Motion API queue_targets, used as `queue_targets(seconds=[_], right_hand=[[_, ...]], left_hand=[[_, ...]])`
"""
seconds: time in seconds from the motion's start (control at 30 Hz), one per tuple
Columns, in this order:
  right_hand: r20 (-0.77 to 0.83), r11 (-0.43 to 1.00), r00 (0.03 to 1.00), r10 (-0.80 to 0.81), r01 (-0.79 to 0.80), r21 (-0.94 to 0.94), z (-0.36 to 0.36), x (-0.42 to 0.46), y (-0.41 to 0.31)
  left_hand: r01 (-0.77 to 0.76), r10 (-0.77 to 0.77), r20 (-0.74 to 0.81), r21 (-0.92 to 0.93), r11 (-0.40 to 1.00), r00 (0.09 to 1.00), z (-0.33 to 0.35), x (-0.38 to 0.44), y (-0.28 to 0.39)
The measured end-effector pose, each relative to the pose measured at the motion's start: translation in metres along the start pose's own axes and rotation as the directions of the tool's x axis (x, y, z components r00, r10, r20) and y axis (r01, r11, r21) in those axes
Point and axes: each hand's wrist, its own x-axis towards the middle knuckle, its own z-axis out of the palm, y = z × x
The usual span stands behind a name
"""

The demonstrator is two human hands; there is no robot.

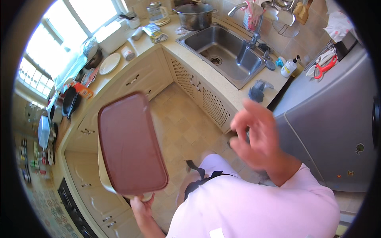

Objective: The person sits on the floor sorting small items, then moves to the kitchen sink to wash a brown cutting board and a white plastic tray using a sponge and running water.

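My left hand grips the near end of a pale container or tray, which shows along the left and lower edges of a reddish-brown rectangular tray or lid. The brown piece lies over the pale one, and both are held above the floor on my left. Part of the left hand's grip is hidden beneath them. Raised on the right is my right hand, blurred, its fingers curled and apart with nothing between them. Beyond it, a crumpled dark blue cloth or scouring pad lies on the counter near the sink.
A steel sink is set in the counter, with a large pot behind it. A white plate, a white cup and a black pan stand along the left counter. The grey refrigerator rises at the right.
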Motion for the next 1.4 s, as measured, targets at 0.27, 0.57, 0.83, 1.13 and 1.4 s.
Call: queue_targets(seconds=[0.27,0.57,0.83,1.13,1.4], right_hand=[[0.085,0.888,0.885,-0.458,0.453,0.076,-0.016,0.099,0.017],[0.150,0.671,0.984,0.095,0.048,-0.740,-0.033,0.158,0.229],[-0.058,0.623,0.998,-0.031,-0.026,-0.782,-0.048,0.196,0.325],[-0.319,0.377,0.939,0.126,-0.342,-0.860,-0.083,0.240,0.277],[-0.569,0.233,0.788,0.235,-0.614,-0.754,-0.038,0.239,0.282]], left_hand=[[-0.188,-0.083,0.525,0.441,0.878,0.847,0.246,0.114,0.145],[-0.376,-0.194,0.627,0.656,0.655,0.754,0.479,0.165,0.214],[-0.622,-0.358,0.659,0.749,0.230,0.661,0.652,0.208,0.270],[-0.829,-0.615,0.629,0.555,-0.075,0.476,0.874,0.232,0.209],[-0.821,-0.754,0.531,0.571,-0.018,0.386,0.904,0.344,0.144]])
